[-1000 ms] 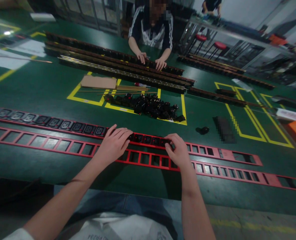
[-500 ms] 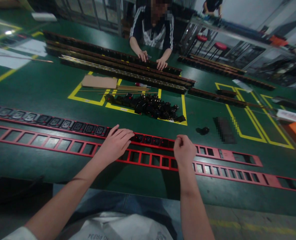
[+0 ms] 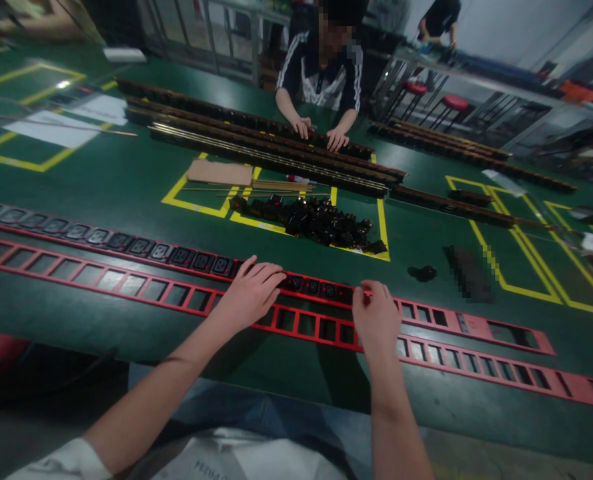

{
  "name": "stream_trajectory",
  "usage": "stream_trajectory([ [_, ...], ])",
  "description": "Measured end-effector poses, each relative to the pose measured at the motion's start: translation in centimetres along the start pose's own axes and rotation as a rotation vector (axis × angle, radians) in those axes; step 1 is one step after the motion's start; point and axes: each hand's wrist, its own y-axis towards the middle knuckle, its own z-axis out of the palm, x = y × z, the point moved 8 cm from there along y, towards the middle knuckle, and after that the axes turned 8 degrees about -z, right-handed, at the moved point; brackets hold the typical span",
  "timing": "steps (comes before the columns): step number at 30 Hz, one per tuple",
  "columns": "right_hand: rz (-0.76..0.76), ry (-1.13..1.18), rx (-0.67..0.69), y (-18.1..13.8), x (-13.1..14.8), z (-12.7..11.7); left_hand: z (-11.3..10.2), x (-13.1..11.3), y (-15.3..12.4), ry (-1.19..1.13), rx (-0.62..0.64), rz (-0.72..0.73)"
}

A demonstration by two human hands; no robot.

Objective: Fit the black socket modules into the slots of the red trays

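Observation:
A long red strip [image 3: 519, 330] lies across the green table, with black power sockets [image 3: 221, 265] filling its windows on the left and middle. My left hand [image 3: 256, 290] rests over this strip, fingers stretched out and touching it, hiding the sockets beneath. My right hand [image 3: 379, 310] is at the same strip, right of the last visible sockets, its fingers curled into a pinch. Whatever sits between those fingertips is hidden. Nearer my body runs a second red strip [image 3: 296, 321] with bare windows. Beyond the strips is a pile of loose black sockets [image 3: 321, 223].
A single black piece [image 3: 423, 273] lies right of the pile, beside a pixelated dark object [image 3: 469, 273]. Cardboard [image 3: 220, 172] and thin rods [image 3: 281, 185] are behind the pile. Long dark rails [image 3: 271, 150] stretch farther back, where a co-worker's hands [image 3: 337, 139] rest.
The whole view has shifted, so the table and strips appear farther right and slightly lower. Both hands stay at the same strip, the right one's fingers still curled.

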Motion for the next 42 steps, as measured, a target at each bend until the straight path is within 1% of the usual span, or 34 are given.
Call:
stream_trajectory([
  [3,0.091,0.154,0.042,0.7,-1.5,0.9,0.0,0.0,0.1,-0.006,0.008,-0.002],
  [6,0.193,0.297,0.076,1.3,-2.7,1.6,-0.2,-0.1,0.1,-0.001,-0.013,-0.003],
  [9,0.267,0.367,0.071,1.7,-2.8,1.5,-0.5,-0.2,0.0,0.004,-0.056,-0.005],
  [11,0.290,0.394,0.067,1.8,-2.2,1.3,-0.7,-0.2,-0.1,0.005,-0.083,-0.006],
  [14,0.273,0.475,0.088,2.2,-0.5,1.7,-1.1,-0.2,-0.2,0.009,-0.116,-0.027],
  [17,0.230,0.556,0.137,2.5,1.7,2.7,-1.3,0.0,-0.3,0.008,-0.147,-0.054],
  [21,0.202,0.597,0.198,2.5,3.9,4.1,-1.2,0.0,-0.4,0.004,-0.145,-0.060],
  [24,0.190,0.577,0.216,2.4,4.3,5.0,-0.9,0.1,-0.3,0.008,-0.111,-0.067],
  [29,0.173,0.501,0.208,2.2,3.8,5.8,0.0,0.2,0.1,0.018,-0.020,-0.065],
  [32,0.122,0.453,0.232,2.0,4.5,5.1,0.2,0.2,0.2,0.026,-0.002,-0.066],
  [36,0.084,0.321,0.231,1.7,5.1,2.5,0.1,0.1,0.1,0.046,-0.027,-0.054],
  [39,0.109,0.245,0.189,1.8,3.6,0.6,-0.1,0.4,0.0,0.056,-0.059,-0.086],
  [42,0.137,0.191,0.154,2.4,0.8,-0.4,-0.1,0.7,0.0,0.059,-0.063,-0.096],
])
